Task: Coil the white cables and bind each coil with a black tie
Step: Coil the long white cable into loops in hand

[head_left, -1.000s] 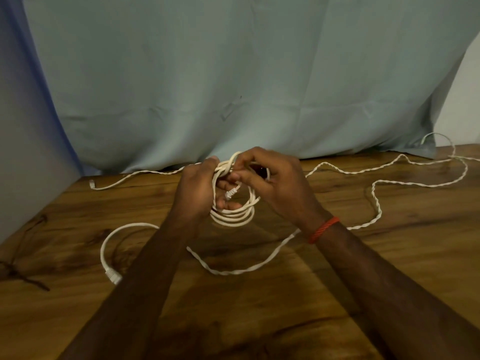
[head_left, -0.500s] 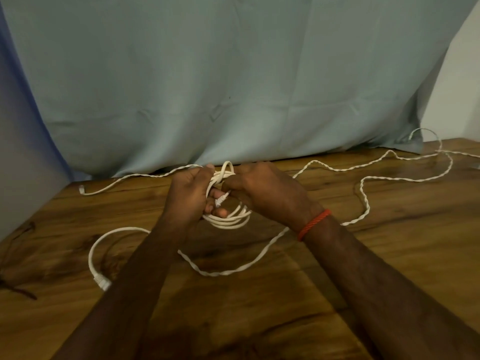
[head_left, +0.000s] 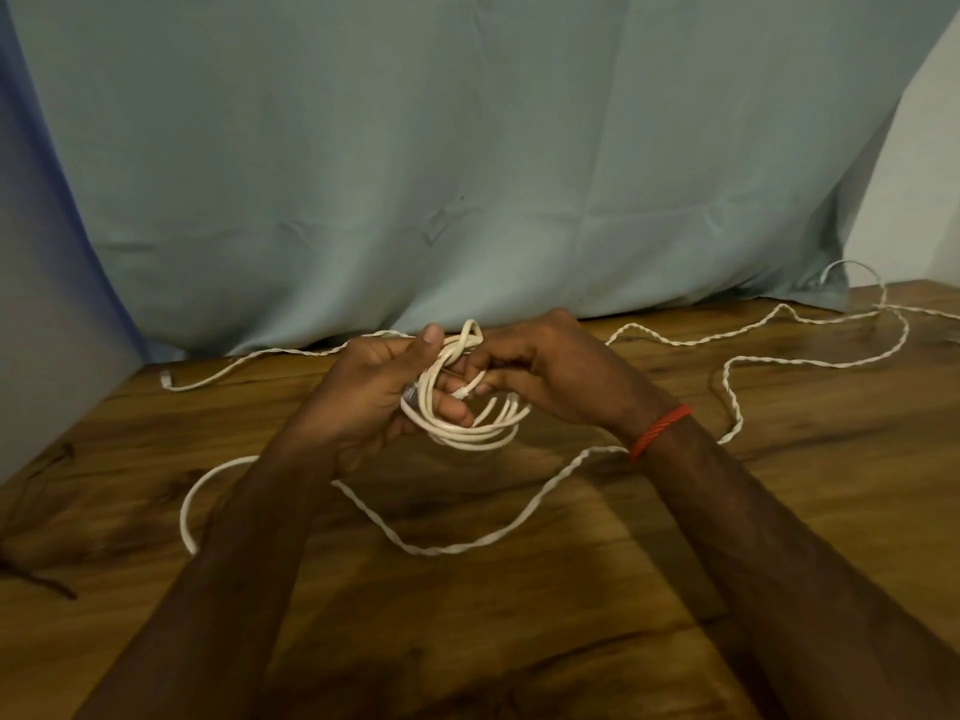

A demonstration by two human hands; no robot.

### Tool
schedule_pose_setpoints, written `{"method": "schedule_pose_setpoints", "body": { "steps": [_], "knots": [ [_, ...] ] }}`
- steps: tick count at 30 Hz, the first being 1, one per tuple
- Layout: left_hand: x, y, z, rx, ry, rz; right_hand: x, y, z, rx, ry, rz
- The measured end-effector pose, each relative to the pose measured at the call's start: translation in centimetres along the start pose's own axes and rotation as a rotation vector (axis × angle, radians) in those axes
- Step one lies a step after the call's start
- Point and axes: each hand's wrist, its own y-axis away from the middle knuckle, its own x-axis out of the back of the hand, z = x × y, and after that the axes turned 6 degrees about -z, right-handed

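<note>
Coil (head_left: 467, 433): smooth white cable in round loops, held above the wood-grain table (head_left: 519, 641).
Left hand (head_left: 374, 402): fingers through the loops, thumb clamping the top.
Right hand (head_left: 550, 371): pinches the crossing strands.
Change: the loops fan wider than before; both grips are unchanged.

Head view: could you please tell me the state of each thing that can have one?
White cable coil, looped, held in both hands, no tie visible on it.
Twisted white cable, uncoiled, sprawled over the table.
Left hand, grips the coil.
Right hand, fingers curled round the coil's strands.
</note>
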Motion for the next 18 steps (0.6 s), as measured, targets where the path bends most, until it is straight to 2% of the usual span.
{"method": "schedule_pose_setpoints", "body": {
  "steps": [3, 6, 10, 14, 18],
  "knots": [
    [0.9, 0.3, 0.3, 0.035, 0.039, -0.112, 0.2, 0.1, -0.3, -0.043, 0.052, -0.043],
    [1.4, 0.1, 0.2, 0.03, 0.002, -0.091, -0.7, -0.2, -0.6, 0.0, 0.148, -0.106],
    [1.7, -0.1, 0.3, -0.014, -0.105, -0.068, -1.5, -0.1, -0.9, -0.077, 0.21, -0.186],
    [2.5, 0.0, 0.4, -0.01, -0.13, -0.118, -2.0, -0.3, -1.0, -0.023, 0.175, -0.181],
    [2.9, 0.0, -0.2, 0.009, -0.104, -0.141, -2.3, 0.0, -0.8, 0.03, 0.16, -0.106]
  ]
}}
